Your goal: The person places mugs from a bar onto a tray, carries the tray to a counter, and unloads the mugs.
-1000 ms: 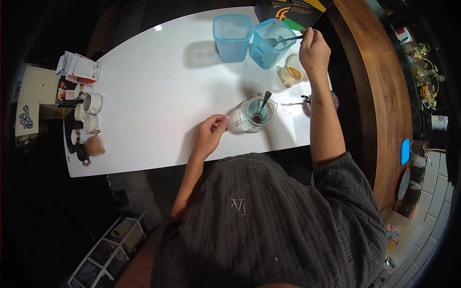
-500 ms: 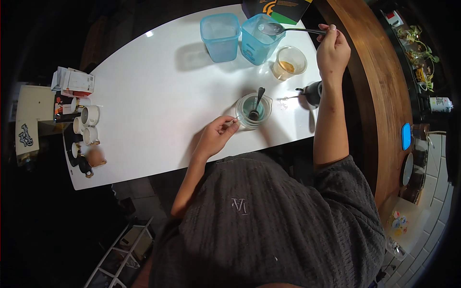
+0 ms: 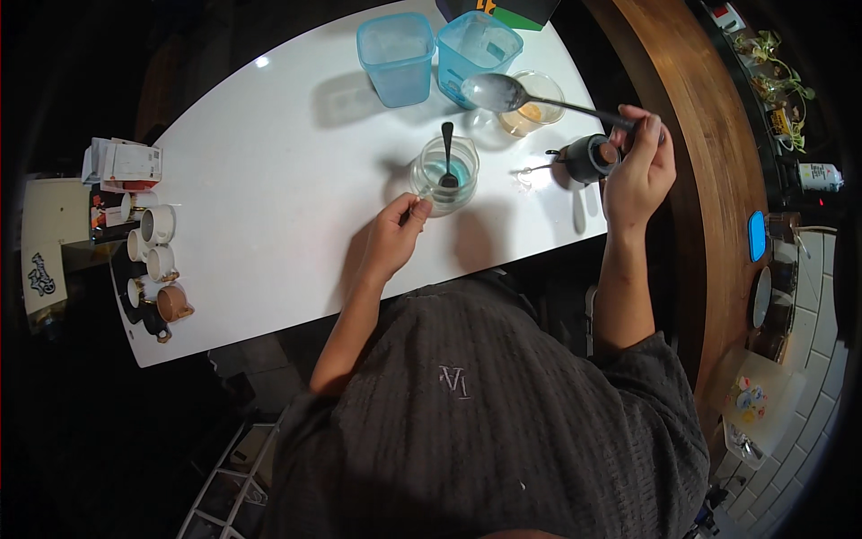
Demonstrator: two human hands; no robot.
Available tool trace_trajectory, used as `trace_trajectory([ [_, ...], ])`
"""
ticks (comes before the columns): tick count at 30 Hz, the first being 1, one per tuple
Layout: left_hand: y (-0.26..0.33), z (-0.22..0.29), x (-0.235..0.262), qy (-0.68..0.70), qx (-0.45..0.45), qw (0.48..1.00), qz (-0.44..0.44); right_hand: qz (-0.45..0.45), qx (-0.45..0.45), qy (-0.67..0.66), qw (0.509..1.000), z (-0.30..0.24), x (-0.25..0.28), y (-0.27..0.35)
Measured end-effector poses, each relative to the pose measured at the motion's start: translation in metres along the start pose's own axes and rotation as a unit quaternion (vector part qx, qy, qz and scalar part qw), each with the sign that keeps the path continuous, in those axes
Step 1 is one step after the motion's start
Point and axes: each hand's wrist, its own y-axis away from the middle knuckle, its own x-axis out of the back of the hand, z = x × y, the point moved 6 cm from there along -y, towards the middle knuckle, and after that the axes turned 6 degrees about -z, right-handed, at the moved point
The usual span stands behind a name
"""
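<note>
My left hand (image 3: 393, 238) pinches the handle of a small clear glass jug (image 3: 466, 191) near the table's front edge. Bluish liquid shows inside the jug, and a small dark spoon (image 3: 448, 148) leans in it, handle pointing away from me. My right hand (image 3: 645, 166) grips a larger metal spoon (image 3: 498, 92) by the end of its handle. That spoon's bowl hangs in the air in front of the right blue container (image 3: 480, 43), with whitish residue on it. Beneath the spoon's handle is a clear round tub (image 3: 549, 88) with something light brown inside.
A second blue container (image 3: 397, 70) stands left of the first. Beside my right hand sits a dark jar (image 3: 582, 162). Several small cups (image 3: 158, 225) line the left end of the white table (image 3: 260, 207). A wooden counter (image 3: 718, 269) runs along the right.
The larger spoon has come nearer to me from above the right blue container, as my right hand lowered. The jug shifted slightly away from me; the small spoon's handle swung left.
</note>
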Motion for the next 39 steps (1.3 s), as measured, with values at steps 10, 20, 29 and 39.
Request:
trace_trajectory([
  [10,-0.004,0.005,0.01,0.084,-0.029,0.996,-0.002,-0.145,0.221,0.115,0.958,-0.016,-0.02,0.059],
  [20,0.005,-0.002,0.026,0.06,-0.059,0.996,0.022,0.02,0.124,-0.016,0.992,-0.012,-0.018,0.012],
  [29,0.029,-0.003,0.03,0.065,-0.045,0.995,0.054,-0.003,0.094,0.209,0.973,0.018,-0.067,-0.058],
  [39,0.051,-0.011,0.037,0.049,-0.066,0.989,0.125,-0.089,0.176,0.329,0.924,0.068,-0.12,-0.07],
])
